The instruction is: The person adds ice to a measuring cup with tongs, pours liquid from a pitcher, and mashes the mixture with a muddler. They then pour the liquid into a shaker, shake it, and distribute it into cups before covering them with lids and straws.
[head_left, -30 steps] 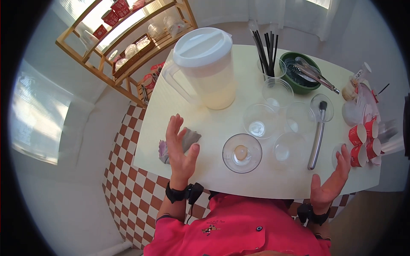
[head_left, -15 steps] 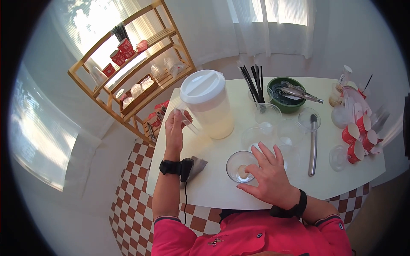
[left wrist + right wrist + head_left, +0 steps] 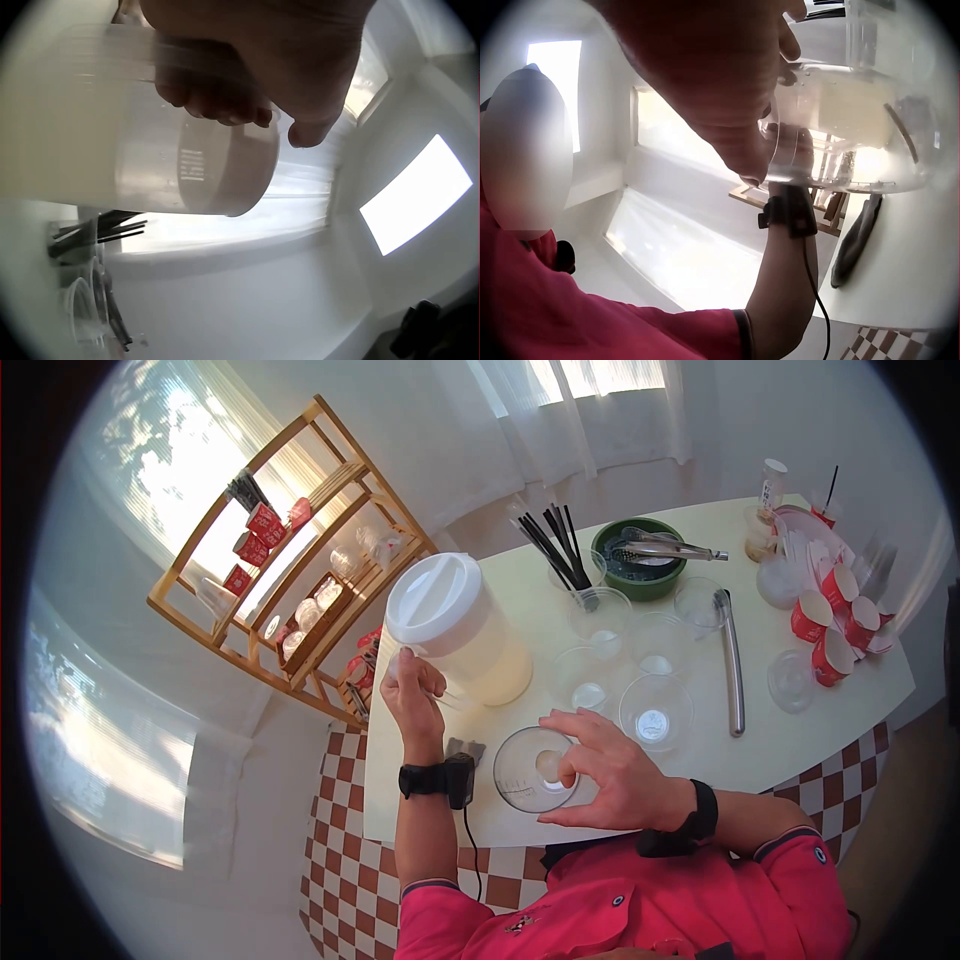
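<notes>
The left hand (image 3: pixel 413 700) grips the handle of a clear pitcher (image 3: pixel 492 650) with a white lid (image 3: pixel 433 598) and pale liquid inside. In the left wrist view the fingers of the left hand (image 3: pixel 217 75) curl at the pitcher's side (image 3: pixel 150 150). The right hand (image 3: pixel 622 775) holds the side of a clear round container (image 3: pixel 515 780) at the table's front, thumb and fingers spread around it. Seen from the right wrist, the right hand (image 3: pixel 712 90) is at the rim of that container (image 3: pixel 840 127); a small pale round thing (image 3: pixel 549 764) shows within it.
Clear cups (image 3: pixel 655 712), black straws (image 3: pixel 560 550) and a green bowl (image 3: pixel 640 588) with tongs stand behind. A metal rod (image 3: pixel 735 680) lies to the right, near red paper cups (image 3: pixel 832 658). A grey cloth (image 3: pixel 463 750) lies beside the left wrist. A wooden shelf (image 3: pixel 300 678) stands at left.
Both hands were raised and apart at first. The left took the pitcher's handle; the right came down to the clear container, which now sits tilted and slightly left. The head view has turned.
</notes>
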{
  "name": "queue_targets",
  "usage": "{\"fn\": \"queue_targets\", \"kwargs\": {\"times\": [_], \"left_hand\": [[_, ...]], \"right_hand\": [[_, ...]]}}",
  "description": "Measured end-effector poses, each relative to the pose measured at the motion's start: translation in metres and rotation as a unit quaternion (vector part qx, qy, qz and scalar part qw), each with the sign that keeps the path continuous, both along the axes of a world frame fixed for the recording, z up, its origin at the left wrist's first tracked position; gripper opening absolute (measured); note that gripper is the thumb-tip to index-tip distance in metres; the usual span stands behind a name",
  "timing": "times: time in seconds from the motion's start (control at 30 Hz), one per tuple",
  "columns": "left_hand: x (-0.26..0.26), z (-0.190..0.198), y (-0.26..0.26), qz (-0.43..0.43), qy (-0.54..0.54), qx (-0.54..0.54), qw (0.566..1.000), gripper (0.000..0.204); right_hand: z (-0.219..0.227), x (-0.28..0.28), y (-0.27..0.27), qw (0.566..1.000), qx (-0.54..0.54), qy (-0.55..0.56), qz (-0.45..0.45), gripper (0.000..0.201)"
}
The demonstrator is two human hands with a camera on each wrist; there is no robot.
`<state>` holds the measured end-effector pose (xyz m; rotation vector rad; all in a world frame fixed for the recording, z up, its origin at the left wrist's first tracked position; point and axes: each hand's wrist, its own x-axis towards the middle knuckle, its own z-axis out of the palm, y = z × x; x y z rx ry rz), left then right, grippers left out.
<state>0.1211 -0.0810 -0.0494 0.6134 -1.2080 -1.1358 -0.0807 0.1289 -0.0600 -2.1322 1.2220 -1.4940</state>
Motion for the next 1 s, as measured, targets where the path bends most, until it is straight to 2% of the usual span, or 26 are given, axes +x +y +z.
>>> {"fn": "queue_targets", "kwargs": {"times": [0.13, 0.23, 0.33, 0.43, 0.47, 0.57, 0.6, 0.7, 0.73, 0.83, 0.9, 0.93, 1.0], "left_hand": [[0.008, 0.005, 0.014, 0.043, -0.004, -0.007, 0.999, 0.047], [0.018, 0.009, 0.026, 0.061, -0.020, 0.001, 0.998, 0.050], [0.025, 0.021, 0.047, 0.079, -0.048, -0.004, 0.996, 0.049], [0.039, 0.033, 0.063, 0.069, -0.045, -0.010, 0.997, 0.048], [0.043, 0.038, 0.070, 0.078, -0.060, -0.008, 0.995, 0.046], [0.053, 0.052, 0.087, 0.077, -0.077, -0.012, 0.994, 0.042], [0.073, 0.048, 0.088, 0.016, -0.084, -0.026, 0.996, 0.041], [0.084, 0.056, 0.105, 0.046, -0.082, 0.032, 0.995, 0.051], [0.092, 0.056, 0.110, 0.009, -0.081, 0.030, 0.996, 0.058], [0.089, 0.054, 0.131, 0.077, -0.090, 0.032, 0.992, 0.060], [0.095, 0.049, 0.141, 0.058, -0.058, 0.006, 0.997, 0.046], [0.104, 0.039, 0.145, 0.096, -0.058, 0.011, 0.994, 0.041], [0.107, 0.034, 0.151, 0.142, -0.060, 0.007, 0.988, 0.041]], "right_hand": [[0.012, -0.005, 0.006, 0.988, 0.040, -0.125, 0.084, 0.045], [0.016, -0.011, 0.005, 0.980, 0.003, -0.172, 0.100, 0.051], [0.028, -0.023, 0.001, 0.985, -0.038, -0.144, 0.083, 0.066], [0.021, -0.029, -0.009, 0.969, -0.047, -0.214, 0.118, 0.081], [0.024, -0.034, -0.010, 0.975, -0.060, -0.183, 0.108, 0.095], [0.024, -0.039, -0.019, 0.948, -0.059, -0.280, 0.140, 0.107], [0.026, -0.045, -0.019, 0.956, -0.051, -0.261, 0.123, 0.116], [0.020, -0.050, -0.035, 0.935, -0.078, -0.313, 0.150, 0.116], [0.023, -0.051, -0.035, 0.933, -0.083, -0.317, 0.151, 0.116], [0.033, -0.052, -0.020, 0.943, -0.070, -0.291, 0.148, 0.115], [0.039, -0.049, -0.003, 0.968, -0.079, -0.182, 0.151, 0.108], [0.033, -0.036, 0.005, 0.965, -0.077, -0.193, 0.159, 0.102], [0.009, -0.026, 0.019, 0.967, -0.018, -0.170, 0.186, 0.100]]}}
